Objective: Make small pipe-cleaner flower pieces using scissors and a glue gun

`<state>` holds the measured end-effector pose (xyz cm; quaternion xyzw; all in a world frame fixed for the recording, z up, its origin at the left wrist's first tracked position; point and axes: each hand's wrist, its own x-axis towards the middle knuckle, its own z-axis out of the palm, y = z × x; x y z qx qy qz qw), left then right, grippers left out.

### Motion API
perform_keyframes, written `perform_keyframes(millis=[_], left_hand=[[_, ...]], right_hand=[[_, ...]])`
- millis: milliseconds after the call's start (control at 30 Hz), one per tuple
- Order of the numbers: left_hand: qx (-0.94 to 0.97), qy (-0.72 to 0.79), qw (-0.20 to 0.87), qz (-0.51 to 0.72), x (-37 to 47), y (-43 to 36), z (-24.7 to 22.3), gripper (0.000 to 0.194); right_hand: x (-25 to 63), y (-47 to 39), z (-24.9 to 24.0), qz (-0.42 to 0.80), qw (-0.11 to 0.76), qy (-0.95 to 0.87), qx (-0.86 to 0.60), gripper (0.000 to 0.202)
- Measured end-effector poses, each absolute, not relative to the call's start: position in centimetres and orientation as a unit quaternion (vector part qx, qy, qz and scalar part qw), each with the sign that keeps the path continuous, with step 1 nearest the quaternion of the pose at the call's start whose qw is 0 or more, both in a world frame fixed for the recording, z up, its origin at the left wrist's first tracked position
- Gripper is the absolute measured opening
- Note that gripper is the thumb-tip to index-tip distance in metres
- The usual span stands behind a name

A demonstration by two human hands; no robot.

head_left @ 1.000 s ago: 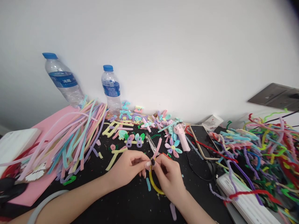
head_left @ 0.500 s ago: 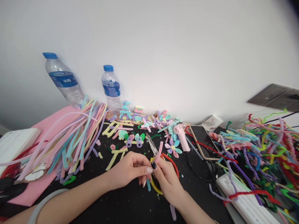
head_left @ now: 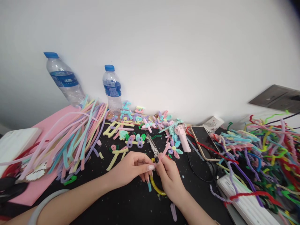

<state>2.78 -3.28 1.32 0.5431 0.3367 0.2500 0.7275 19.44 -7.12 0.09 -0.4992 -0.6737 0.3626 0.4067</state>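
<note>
My left hand (head_left: 138, 165) pinches the lower end of a short pink fuzzy strip (head_left: 165, 150). My right hand (head_left: 166, 170) grips the same strip with thumb and fingers, close against my left fingertips. The strip's free end points up and to the right. Scissors lie under my hands, with metal blades (head_left: 152, 145) pointing away and a yellow handle loop (head_left: 156, 187) partly covered by my right hand. A small blue piece (head_left: 149, 186) sits below my left fingertips. Beyond my hands is a flower (head_left: 175, 148) with pink, purple and teal petals.
Pastel strips (head_left: 82, 134) are heaped on the left by two bottles (head_left: 63, 79) (head_left: 112, 90). A pink glue-gun-like device (head_left: 183, 139) and a phone (head_left: 206, 143) lie right of centre. Tangled coloured stems (head_left: 269, 150) and a white box (head_left: 246, 200) fill the right.
The pink strip has tilted from nearly upright toward the right. My right hand has shifted slightly and now covers more of the scissors' handles.
</note>
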Motion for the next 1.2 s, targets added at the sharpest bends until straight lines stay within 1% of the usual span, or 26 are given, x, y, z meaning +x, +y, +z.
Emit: perform_keyframes(millis=[167,333,467,533,667,833,933,1033,1100,1200], left_hand=[[0.541,0.324,0.736,0.246,2.7,-3.5,1.0,0.021],[0.541,0.318,0.738,0.246,2.8,-3.9,1.1,0.021],[0.552,0.332,0.724,0.247,3.0,-3.9,1.1,0.019],[0.558,0.343,0.714,0.248,3.1,-3.9,1.1,0.019],[0.562,0.352,0.708,0.243,3.0,-4.0,1.0,0.021],[0.585,0.333,0.699,0.241,2.7,-3.8,1.0,0.023],[0.596,0.330,0.678,0.276,2.4,-3.4,1.3,0.026],[0.595,0.355,0.632,0.348,1.9,-3.0,1.6,0.028],[0.591,0.374,0.598,0.391,1.7,-2.8,1.9,0.028],[0.597,0.389,0.559,0.424,1.3,-2.3,2.2,0.027]], right_hand=[[19.4,-7.1,0.8,0.356,0.379,-0.720,-0.459,0.027],[19.2,-7.5,0.5,0.293,0.383,-0.728,-0.487,0.028],[19.1,-7.4,0.4,0.266,0.391,-0.724,-0.503,0.029],[19.2,-7.4,0.5,0.275,0.399,-0.714,-0.505,0.029],[19.3,-7.3,0.6,0.333,0.398,-0.707,-0.480,0.027],[19.6,-7.3,0.7,0.295,0.387,-0.718,-0.498,0.028],[19.9,-7.2,0.8,0.298,0.409,-0.691,-0.516,0.029],[20.1,-7.0,0.8,0.297,0.432,-0.665,-0.531,0.031],[20.2,-7.0,0.9,0.282,0.441,-0.661,-0.538,0.031],[20.2,-6.9,0.9,0.269,0.443,-0.658,-0.546,0.030]])
